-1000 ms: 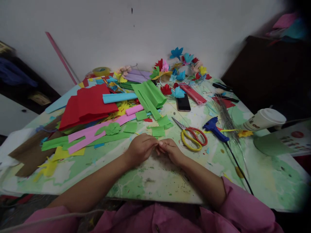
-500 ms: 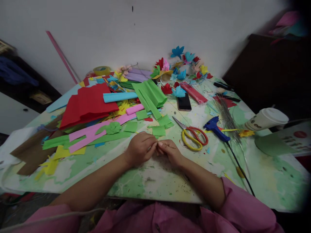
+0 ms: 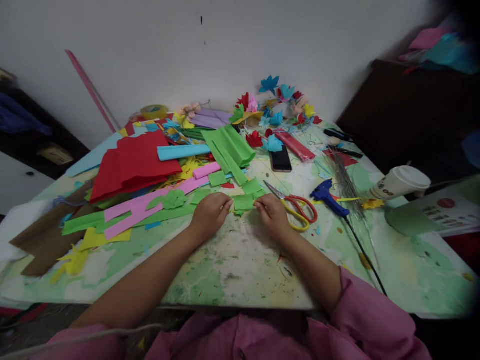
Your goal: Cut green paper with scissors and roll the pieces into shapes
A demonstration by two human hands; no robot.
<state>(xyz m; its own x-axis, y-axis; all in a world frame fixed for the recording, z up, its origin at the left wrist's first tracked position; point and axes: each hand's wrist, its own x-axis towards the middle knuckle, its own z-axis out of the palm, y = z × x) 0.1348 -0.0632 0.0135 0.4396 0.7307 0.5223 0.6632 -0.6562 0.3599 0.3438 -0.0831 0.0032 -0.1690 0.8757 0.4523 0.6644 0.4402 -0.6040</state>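
Observation:
My left hand (image 3: 210,215) is closed above the table, its fingertips pinched together beside a small green paper square (image 3: 243,202). My right hand (image 3: 273,214) is closed too, in a pinch at the square's right side. What either pinch holds is too small to make out. A gap separates the two hands, and the green square shows between them. Further green squares (image 3: 252,186) lie just beyond. Close to my right hand rest scissors (image 3: 300,207) with red and yellow handles. A cut green paper piece (image 3: 174,199) lies left of my left hand.
Red paper (image 3: 135,165), pink strips (image 3: 131,216) and brown paper (image 3: 48,245) cover the left. Behind are a phone (image 3: 281,159) and paper flowers (image 3: 273,142). A blue glue gun (image 3: 330,197) with a cord, wires and a cup (image 3: 401,182) stand right.
My hands, touching before, have moved apart, the left one to the left and the right one slightly to the right. The camera view has shifted a little.

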